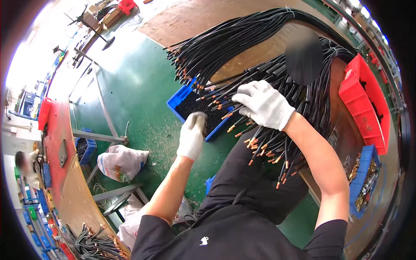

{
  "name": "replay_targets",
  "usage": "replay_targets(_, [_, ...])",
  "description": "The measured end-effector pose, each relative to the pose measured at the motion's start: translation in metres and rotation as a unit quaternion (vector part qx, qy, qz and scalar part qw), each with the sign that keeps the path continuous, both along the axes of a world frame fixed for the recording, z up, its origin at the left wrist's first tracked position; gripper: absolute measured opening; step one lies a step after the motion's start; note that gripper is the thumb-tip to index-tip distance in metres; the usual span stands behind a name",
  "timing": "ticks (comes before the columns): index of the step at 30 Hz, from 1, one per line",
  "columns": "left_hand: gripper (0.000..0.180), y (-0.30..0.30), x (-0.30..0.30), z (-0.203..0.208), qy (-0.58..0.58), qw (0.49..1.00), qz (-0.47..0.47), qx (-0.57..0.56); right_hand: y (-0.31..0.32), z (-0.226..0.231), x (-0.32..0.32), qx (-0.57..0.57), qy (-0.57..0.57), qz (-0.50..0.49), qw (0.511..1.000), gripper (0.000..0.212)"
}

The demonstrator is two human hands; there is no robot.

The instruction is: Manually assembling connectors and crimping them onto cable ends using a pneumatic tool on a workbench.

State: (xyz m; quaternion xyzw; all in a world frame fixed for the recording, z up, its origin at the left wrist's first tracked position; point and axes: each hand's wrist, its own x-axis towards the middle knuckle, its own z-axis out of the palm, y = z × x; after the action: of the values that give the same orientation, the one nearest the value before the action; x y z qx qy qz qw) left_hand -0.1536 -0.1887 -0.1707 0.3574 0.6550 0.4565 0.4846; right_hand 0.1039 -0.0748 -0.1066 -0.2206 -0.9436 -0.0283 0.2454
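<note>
The upper centre and right of the frame are filled by a large bundle of black cables (pixel 260 47), draped over a brown workbench (pixel 195 19) and fanned downward so that the copper-tipped ends (pixel 264 149) hang over the person's lap at centre. A green floor (pixel 138 91) takes up the left-centre. At the right edge a red bin (pixel 362 102) is seen, and below it, at lower right, a small blue tray of brass-coloured parts (pixel 364 177). A blue bin of small black pieces (pixel 197 110) sits at centre, just beneath the upper cable ends. A white sack (pixel 121 162) lies on the floor at lower left.

The right hand (pixel 263 104), in a white knit glove, is laid on the fanned cables just right of centre, with the fingers spread and curled over several strands; whether a single cable is pinched cannot be told. The left hand (pixel 193 134), also gloved, is held at the near rim of the blue bin, with the fingers bunched together pointing into the black pieces; whether a piece is gripped cannot be told.

The step in hand is judged to be the fetching of a small black piece while one cable end is singled out. For the next move, one copper tip would need to be isolated and steadied, and the piece brought up in line with it
</note>
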Motion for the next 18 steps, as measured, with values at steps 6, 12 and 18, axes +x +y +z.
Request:
replay_targets(6, [0.055, 0.048, -0.003, -0.016, 0.104, 0.992, -0.064, 0.005, 0.000, -0.001, -0.003, -0.042, -0.024, -0.022, 0.999, 0.047])
replay_targets(12, [0.062, 0.056, -0.015, -0.004, 0.148, 0.970, -0.193, -0.031, 0.002, 0.001, -0.014, -0.087, -0.027, -0.050, 0.995, 0.042])
replay_targets(18, [0.043, 0.065, -0.016, 0.007, 0.074, 0.943, -0.323, -0.009, 0.002, -0.001, -0.015, -0.068, -0.063, -0.058, 0.994, 0.043])
